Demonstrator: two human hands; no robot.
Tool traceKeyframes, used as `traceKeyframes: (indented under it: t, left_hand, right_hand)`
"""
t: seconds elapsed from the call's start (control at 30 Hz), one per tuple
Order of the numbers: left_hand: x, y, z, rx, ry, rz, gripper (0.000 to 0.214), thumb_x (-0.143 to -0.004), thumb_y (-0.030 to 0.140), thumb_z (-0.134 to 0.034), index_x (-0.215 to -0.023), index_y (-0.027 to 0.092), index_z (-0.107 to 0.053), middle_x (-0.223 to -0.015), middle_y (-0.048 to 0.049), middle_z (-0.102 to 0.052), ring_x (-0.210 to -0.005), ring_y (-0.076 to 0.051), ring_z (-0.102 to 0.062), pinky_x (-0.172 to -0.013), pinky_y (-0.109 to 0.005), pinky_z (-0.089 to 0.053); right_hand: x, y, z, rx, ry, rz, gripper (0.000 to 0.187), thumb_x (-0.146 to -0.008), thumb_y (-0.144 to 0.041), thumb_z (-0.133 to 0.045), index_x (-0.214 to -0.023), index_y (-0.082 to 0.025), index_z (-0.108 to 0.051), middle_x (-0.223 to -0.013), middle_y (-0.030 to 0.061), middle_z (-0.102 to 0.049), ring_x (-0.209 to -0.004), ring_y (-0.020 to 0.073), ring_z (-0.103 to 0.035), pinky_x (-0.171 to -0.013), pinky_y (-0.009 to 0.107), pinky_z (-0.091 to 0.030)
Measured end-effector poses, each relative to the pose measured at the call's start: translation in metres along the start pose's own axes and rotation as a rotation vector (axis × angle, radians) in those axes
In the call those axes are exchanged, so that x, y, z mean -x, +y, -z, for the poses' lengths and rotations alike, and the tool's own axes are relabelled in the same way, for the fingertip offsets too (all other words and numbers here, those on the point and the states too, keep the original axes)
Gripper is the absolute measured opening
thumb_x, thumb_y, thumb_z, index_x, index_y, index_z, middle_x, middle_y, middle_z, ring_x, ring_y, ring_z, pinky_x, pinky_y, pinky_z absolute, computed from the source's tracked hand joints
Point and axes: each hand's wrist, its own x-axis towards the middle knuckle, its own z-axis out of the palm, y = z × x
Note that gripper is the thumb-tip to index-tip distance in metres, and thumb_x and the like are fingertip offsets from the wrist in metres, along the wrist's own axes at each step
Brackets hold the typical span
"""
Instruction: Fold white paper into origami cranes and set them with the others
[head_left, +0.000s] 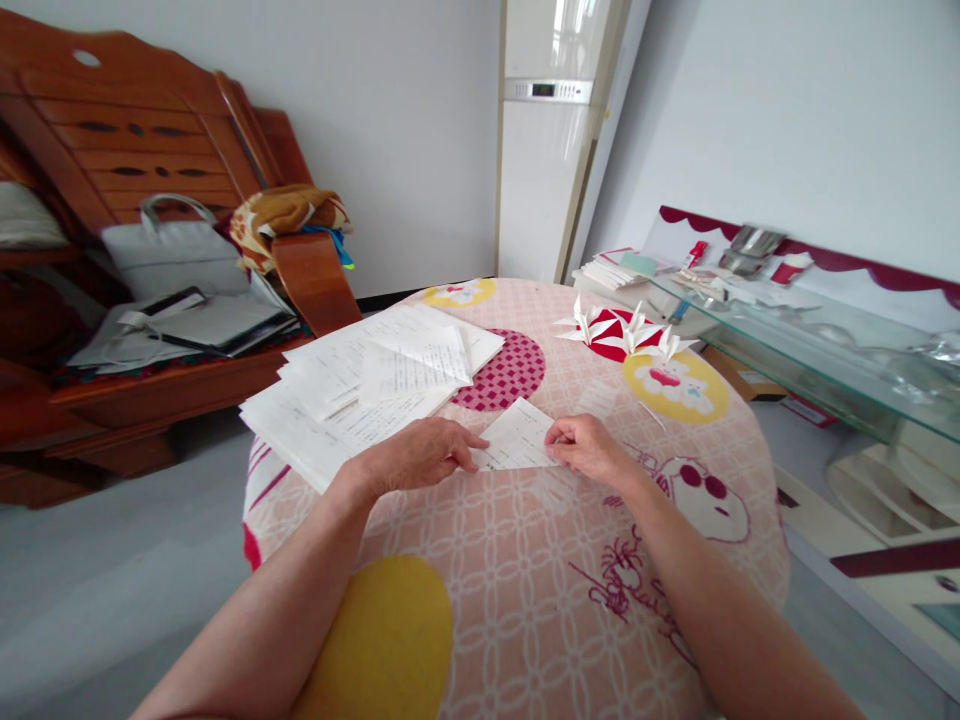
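Observation:
A small sheet of written paper (519, 438), folded into a triangle with its point facing away from me, lies on the patterned tablecloth (510, 560). The fingers of my left hand (420, 455) are closed at its left corner. At the right corner, my right hand (589, 448) pinches the paper between thumb and curled fingers. To the left spreads a pile of handwritten sheets (337, 420), with a loosely folded sheet (420, 365) on top. Folded white paper cranes (637, 330) stand at the table's far right.
A thin white strip (652, 415) lies right of my right hand. Beyond the table's right edge is a glass-topped stand (810, 350) holding papers and a metal pot (752, 248). A wooden bench (150, 150) with a grey bag (161, 250) is on the left.

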Motion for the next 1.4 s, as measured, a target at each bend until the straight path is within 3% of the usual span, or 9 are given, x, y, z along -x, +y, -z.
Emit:
traceKeyframes:
  t: [0.27,0.5,0.63,0.87,1.0,1.1,1.4]
  left_hand:
    - [0.012,-0.004,0.004,0.064,-0.013,0.076,0.025,-0.079,0.013,-0.060,-0.081,0.030,-0.079,-0.124,0.0042,-0.070,-0.108,-0.018,-0.067,-0.090,-0.027,-0.051]
    - [0.014,-0.003,0.008,0.045,-0.065,0.186,0.026,-0.075,0.009,-0.061,-0.081,0.028,-0.078,-0.127,0.0020,-0.068,-0.109,-0.020,-0.066,-0.089,-0.029,-0.049]
    - [0.015,-0.002,0.011,0.080,-0.051,0.168,0.023,-0.076,0.012,-0.061,-0.078,0.027,-0.078,-0.125,0.0008,-0.069,-0.107,-0.021,-0.067,-0.086,-0.027,-0.049]
    - [0.018,-0.007,0.014,0.169,-0.009,0.180,0.013,-0.075,0.024,-0.064,-0.079,0.024,-0.077,-0.088,0.0011,-0.077,-0.078,-0.016,-0.068,-0.072,-0.023,-0.047]
    - [0.002,-0.015,0.005,0.181,0.156,0.276,0.019,-0.082,0.029,-0.058,-0.083,0.020,-0.075,-0.078,0.0008,-0.074,-0.070,-0.014,-0.065,-0.067,-0.022,-0.045]
    - [-0.015,-0.015,-0.009,0.263,0.310,0.304,0.022,-0.084,0.029,-0.057,-0.094,0.021,-0.075,-0.086,0.0004,-0.076,-0.075,-0.014,-0.067,-0.070,-0.022,-0.047]
    - [-0.030,-0.015,-0.029,0.458,0.476,0.372,0.032,-0.081,0.028,-0.062,-0.108,0.017,-0.073,-0.084,-0.0031,-0.072,-0.073,-0.015,-0.065,-0.066,-0.024,-0.050]
  right_hand:
    - [-0.001,0.003,0.000,-0.009,-0.012,-0.014,0.007,-0.075,-0.012,-0.059,-0.074,-0.015,-0.065,-0.056,-0.0023,-0.060,-0.049,0.0092,-0.052,-0.050,0.020,-0.036]
    - [-0.001,0.003,0.000,-0.008,-0.012,-0.016,0.007,-0.075,-0.012,-0.059,-0.075,-0.015,-0.065,-0.056,-0.0020,-0.060,-0.050,0.0095,-0.053,-0.050,0.020,-0.036]
    - [-0.001,0.004,0.000,-0.013,-0.016,-0.019,0.008,-0.075,-0.012,-0.058,-0.076,-0.015,-0.065,-0.057,-0.0020,-0.060,-0.050,0.0094,-0.053,-0.050,0.020,-0.036]
    - [0.000,0.000,0.001,-0.012,-0.014,-0.025,0.007,-0.075,-0.011,-0.059,-0.075,-0.015,-0.065,-0.057,-0.0020,-0.061,-0.050,0.0093,-0.054,-0.051,0.020,-0.037]
    - [0.000,0.001,0.001,-0.011,-0.011,-0.022,0.006,-0.075,-0.012,-0.059,-0.074,-0.016,-0.064,-0.057,-0.0020,-0.061,-0.050,0.0095,-0.054,-0.051,0.020,-0.037]
    - [-0.001,0.004,0.000,-0.025,-0.018,-0.021,0.005,-0.075,-0.014,-0.060,-0.074,-0.016,-0.064,-0.056,-0.0021,-0.060,-0.049,0.0094,-0.053,-0.050,0.020,-0.037]
    - [0.000,0.006,0.000,-0.061,-0.036,-0.021,0.007,-0.074,-0.015,-0.058,-0.076,-0.016,-0.065,-0.055,-0.0022,-0.059,-0.046,0.0093,-0.051,-0.046,0.020,-0.038]
